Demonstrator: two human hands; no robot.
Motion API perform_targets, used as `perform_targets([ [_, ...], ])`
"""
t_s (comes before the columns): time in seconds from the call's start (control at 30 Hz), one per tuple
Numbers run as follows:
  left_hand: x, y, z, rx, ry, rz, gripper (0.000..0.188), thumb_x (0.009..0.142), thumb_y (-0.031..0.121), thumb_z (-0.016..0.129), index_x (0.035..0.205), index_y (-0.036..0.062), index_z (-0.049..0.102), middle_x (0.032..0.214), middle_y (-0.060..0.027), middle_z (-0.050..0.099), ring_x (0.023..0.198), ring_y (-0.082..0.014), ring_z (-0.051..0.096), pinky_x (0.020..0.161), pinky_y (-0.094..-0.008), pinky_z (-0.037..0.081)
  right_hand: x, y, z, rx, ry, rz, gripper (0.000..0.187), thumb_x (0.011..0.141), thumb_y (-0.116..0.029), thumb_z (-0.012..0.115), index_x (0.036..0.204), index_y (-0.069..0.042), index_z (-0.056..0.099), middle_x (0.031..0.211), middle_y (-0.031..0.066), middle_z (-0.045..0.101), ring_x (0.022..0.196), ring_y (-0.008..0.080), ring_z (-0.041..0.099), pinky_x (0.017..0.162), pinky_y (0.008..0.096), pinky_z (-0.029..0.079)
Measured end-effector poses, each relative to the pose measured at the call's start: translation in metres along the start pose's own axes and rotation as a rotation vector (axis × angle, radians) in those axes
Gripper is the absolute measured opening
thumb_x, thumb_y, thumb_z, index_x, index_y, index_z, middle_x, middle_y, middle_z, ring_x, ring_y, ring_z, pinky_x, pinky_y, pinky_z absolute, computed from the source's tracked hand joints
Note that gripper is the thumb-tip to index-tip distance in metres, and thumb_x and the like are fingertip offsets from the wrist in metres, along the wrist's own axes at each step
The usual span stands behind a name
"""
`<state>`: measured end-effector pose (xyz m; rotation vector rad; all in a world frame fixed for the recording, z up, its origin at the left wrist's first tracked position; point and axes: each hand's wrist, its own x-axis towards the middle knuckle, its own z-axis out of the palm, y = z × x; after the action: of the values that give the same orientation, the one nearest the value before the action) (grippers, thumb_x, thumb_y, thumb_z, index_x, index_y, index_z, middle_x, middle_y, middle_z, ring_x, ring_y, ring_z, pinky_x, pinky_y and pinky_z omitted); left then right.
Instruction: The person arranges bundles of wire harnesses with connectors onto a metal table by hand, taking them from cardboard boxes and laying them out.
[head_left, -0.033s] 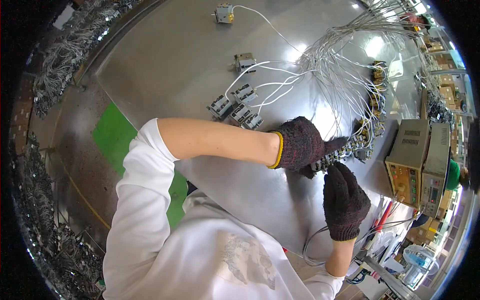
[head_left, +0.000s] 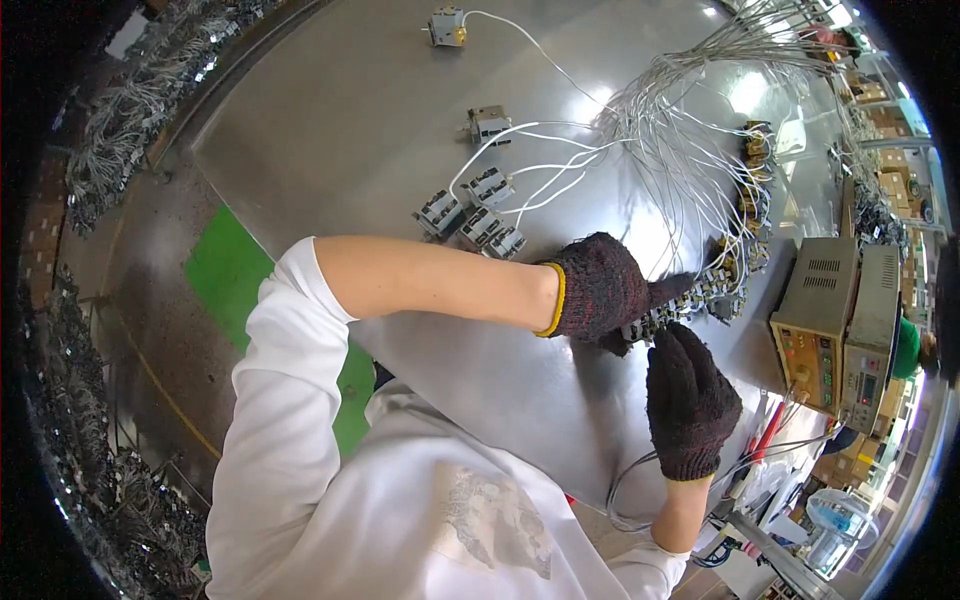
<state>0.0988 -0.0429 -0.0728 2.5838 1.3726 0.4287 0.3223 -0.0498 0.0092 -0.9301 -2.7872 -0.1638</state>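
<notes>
Both hands wear dark knit gloves with yellow cuffs. My left hand (head_left: 603, 290) reaches across the metal table, its index finger stretched along the far side of a packed row of small metal box-shaped parts (head_left: 705, 293). Its thumb side is at the row's near end, closed about those parts. My right hand (head_left: 692, 400) is closed at the row's near edge, fingers pressed together and tips touching or almost touching the parts. Whatever lies inside its grip is hidden. White wires (head_left: 690, 190) run from the row to a large bundle at the far right.
Several similar wired parts (head_left: 490, 232) lie beyond my left forearm, with single ones (head_left: 489, 125) farther off. Two boxed instruments (head_left: 818, 325) stand at right, cables below them. A small fan (head_left: 838, 515) is at lower right. Racks of wired parts (head_left: 140, 140) line the left.
</notes>
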Motion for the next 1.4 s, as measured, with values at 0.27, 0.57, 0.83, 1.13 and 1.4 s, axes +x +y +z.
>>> perform_targets([
  [0.27, 0.0, -0.001, 0.006, -0.037, 0.062, -0.003, 0.102, 0.089, 0.042, 0.075, 0.167, 0.0048, 0.021, 0.074, -0.0132, 0.07, 0.066, -0.0326, 0.07, 0.057, -0.0487, 0.052, 0.0, -0.002, 0.003, 0.051, 0.029, 0.028, 0.025, 0.089, -0.007, 0.079, 0.114, -0.012, 0.078, 0.114, 0.0112, 0.078, 0.089, 0.0322, 0.077, 0.077, 0.0388, 0.062],
  [0.57, 0.005, 0.003, 0.004, -0.01, 0.011, -0.049, 0.107, 0.086, 0.049, 0.075, 0.168, 0.0071, 0.021, 0.073, -0.0102, 0.068, 0.063, -0.0291, 0.069, 0.053, -0.0479, 0.05, -0.007, -0.026, 0.008, 0.271, 0.074, 0.207, 0.024, 0.091, -0.004, 0.077, 0.114, -0.008, 0.077, 0.113, 0.0166, 0.077, 0.096, 0.0345, 0.077, 0.083, 0.0375, 0.06],
  [0.83, -0.004, 0.005, 0.0, 0.02, 0.008, -0.057, 0.102, 0.088, 0.044, 0.073, 0.168, 0.0081, 0.022, 0.077, -0.0098, 0.068, 0.065, -0.0295, 0.069, 0.053, -0.0482, 0.05, -0.002, -0.024, 0.001, 0.04, 0.017, 0.007, 0.029, 0.087, -0.009, 0.079, 0.116, -0.014, 0.078, 0.118, 0.0084, 0.077, 0.087, 0.0293, 0.077, 0.072, 0.0389, 0.061],
  [1.13, -0.017, 0.015, -0.021, 0.196, -0.009, 0.016, 0.078, 0.09, 0.027, 0.061, 0.162, 0.0049, 0.037, 0.076, -0.0095, 0.066, 0.065, -0.026, 0.067, 0.052, -0.045, 0.047, -0.004, -0.034, -0.001, -0.021, 0.053, 0.003, 0.028, 0.088, -0.011, 0.078, 0.115, -0.016, 0.078, 0.117, 0.0081, 0.078, 0.081, 0.0276, 0.077, 0.067, 0.0379, 0.06],
  [1.4, -0.058, -0.051, -0.115, 0.484, 0.454, 0.092, 0.044, 0.097, 0.024, 0.061, 0.137, 0.0057, 0.064, 0.09, -0.0071, 0.068, 0.089, -0.0266, 0.069, 0.074, -0.0463, 0.053, -0.003, -0.036, -0.001, 0.01, 0.026, -0.007, 0.028, 0.09, -0.012, 0.075, 0.118, -0.014, 0.075, 0.118, 0.0068, 0.076, 0.07, 0.0254, 0.071, 0.059, 0.0395, 0.056],
])
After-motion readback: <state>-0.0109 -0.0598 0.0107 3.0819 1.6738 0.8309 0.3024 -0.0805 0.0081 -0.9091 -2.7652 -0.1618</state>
